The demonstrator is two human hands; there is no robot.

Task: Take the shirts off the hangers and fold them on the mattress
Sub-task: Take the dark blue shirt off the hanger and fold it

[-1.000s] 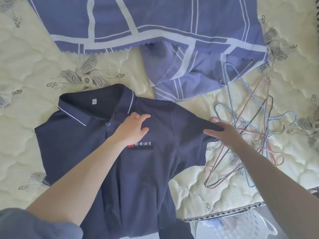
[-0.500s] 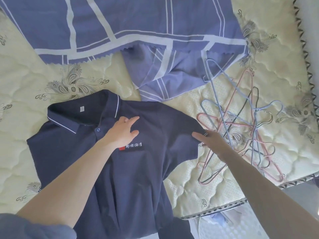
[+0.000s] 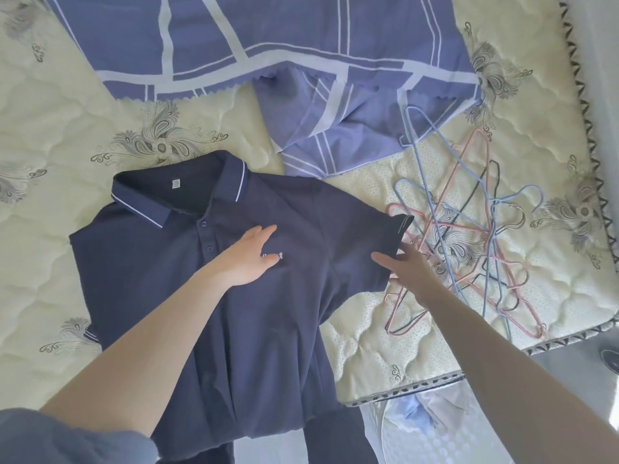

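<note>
A navy polo shirt [image 3: 254, 329] with a white-striped collar lies face up on the cream quilted mattress [image 3: 60, 135], off any hanger. Its lower part hangs over the mattress's near edge. My left hand [image 3: 249, 259] presses flat on the chest and covers most of the small logo. My right hand [image 3: 407, 269] rests with spread fingers at the hem of the shirt's right sleeve, thumb on the fabric. A heap of empty wire hangers [image 3: 469, 249], blue, pink and black, lies just right of that hand.
A blue sheet with white stripes [image 3: 268, 38] covers the far side of the mattress and bunches up just behind the shirt. The mattress corner runs along the right and lower right. A white laundry basket [image 3: 415, 426] with clothes stands on the floor below it.
My left hand slid a little down and right over the logo. My right hand shifted along the sleeve hem and the sleeve now lies flatter. The head camera moved.
</note>
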